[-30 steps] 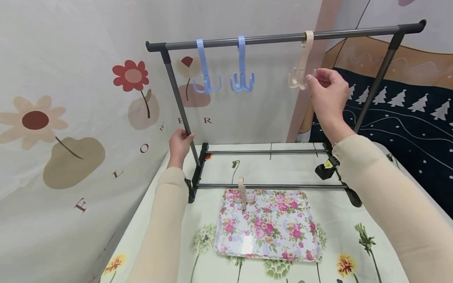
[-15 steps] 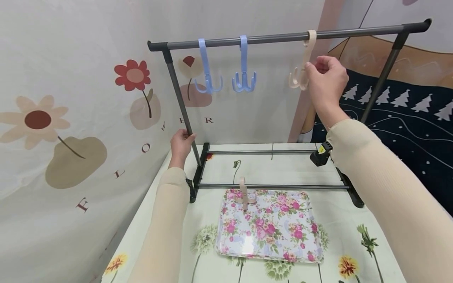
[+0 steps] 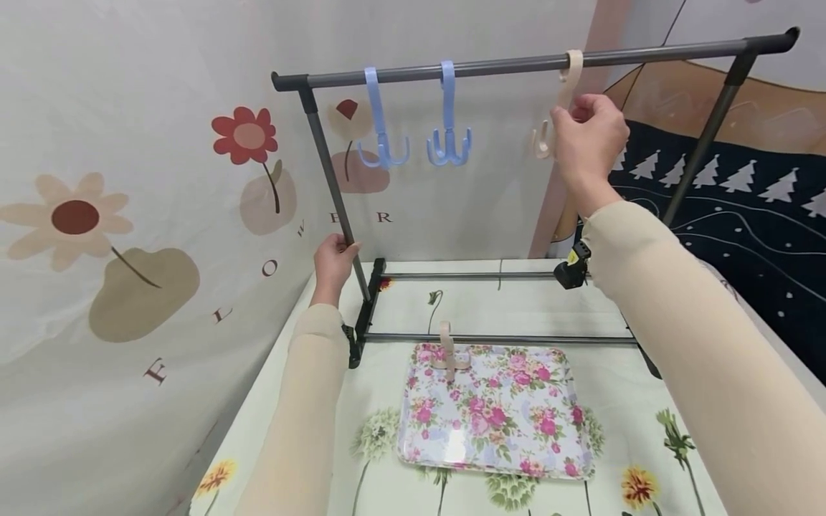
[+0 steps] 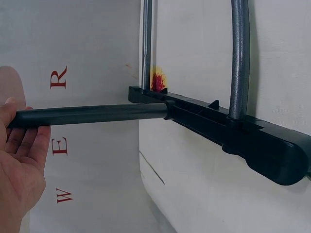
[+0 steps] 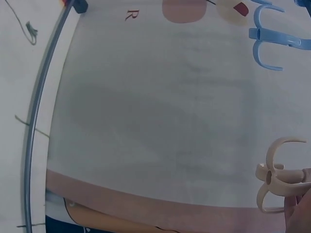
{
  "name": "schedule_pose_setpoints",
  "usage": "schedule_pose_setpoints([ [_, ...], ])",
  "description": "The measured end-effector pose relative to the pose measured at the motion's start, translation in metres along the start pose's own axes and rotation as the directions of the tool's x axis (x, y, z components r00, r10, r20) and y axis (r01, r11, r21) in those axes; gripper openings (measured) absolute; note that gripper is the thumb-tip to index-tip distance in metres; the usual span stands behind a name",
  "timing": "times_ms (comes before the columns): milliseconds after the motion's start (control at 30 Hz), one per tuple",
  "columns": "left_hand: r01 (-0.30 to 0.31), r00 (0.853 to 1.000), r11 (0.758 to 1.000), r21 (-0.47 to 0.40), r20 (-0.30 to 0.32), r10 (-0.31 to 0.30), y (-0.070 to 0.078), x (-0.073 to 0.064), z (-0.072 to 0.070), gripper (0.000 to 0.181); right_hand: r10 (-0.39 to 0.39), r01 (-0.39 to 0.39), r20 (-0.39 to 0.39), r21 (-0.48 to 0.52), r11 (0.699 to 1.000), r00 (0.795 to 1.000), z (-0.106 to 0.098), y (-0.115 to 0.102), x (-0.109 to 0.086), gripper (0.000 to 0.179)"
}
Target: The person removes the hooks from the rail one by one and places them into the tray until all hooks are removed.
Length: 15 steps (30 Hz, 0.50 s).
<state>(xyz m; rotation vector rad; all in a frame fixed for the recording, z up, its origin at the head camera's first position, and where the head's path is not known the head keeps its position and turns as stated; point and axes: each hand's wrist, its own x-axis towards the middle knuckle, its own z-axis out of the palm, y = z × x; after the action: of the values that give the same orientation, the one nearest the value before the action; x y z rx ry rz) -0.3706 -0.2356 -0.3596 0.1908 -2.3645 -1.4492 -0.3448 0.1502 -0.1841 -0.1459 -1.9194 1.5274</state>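
Note:
A grey clothes rack (image 3: 652,54) stands on the table. My left hand (image 3: 332,269) grips its left upright post (image 3: 330,165); in the left wrist view the thumb lies over the post (image 4: 92,115) and the fingers pass under it. A beige multi-prong hook (image 3: 571,75) hangs from the right part of the top bar. My right hand (image 3: 590,143) pinches its stem and hides part of it. The prongs of this hook (image 5: 279,177) show above the fingertips in the right wrist view. Two blue multi-prong hooks (image 3: 376,104) hang further left on the bar.
A flower-patterned tray (image 3: 490,423) lies before the rack on the flowered tablecloth. Another beige hook (image 3: 447,347) rests at the tray's back edge, by the rack's lower front bar (image 3: 542,340). A printed cloth wall (image 3: 161,179) stands behind and to the left.
My right hand has moved up and a little left, from the beige hook's prongs to its stem. The left hand keeps its grip on the post. The view has shifted slightly.

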Motion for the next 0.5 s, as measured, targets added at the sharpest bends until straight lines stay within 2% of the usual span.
schedule_pose_setpoints([
  [167,-0.002,1.000,1.000,0.012,0.004,0.002,-0.0006,0.0003,0.0007,0.027,0.029,-0.029,-0.007,0.017,0.999,1.000,0.0035,0.0005,0.0033,0.038],
  [500,0.006,1.000,1.000,0.010,-0.001,-0.006,-0.0006,-0.0004,0.0008,0.026,0.016,-0.016,-0.032,-0.014,1.000,0.999,0.0104,0.0020,0.0056,0.031],
])
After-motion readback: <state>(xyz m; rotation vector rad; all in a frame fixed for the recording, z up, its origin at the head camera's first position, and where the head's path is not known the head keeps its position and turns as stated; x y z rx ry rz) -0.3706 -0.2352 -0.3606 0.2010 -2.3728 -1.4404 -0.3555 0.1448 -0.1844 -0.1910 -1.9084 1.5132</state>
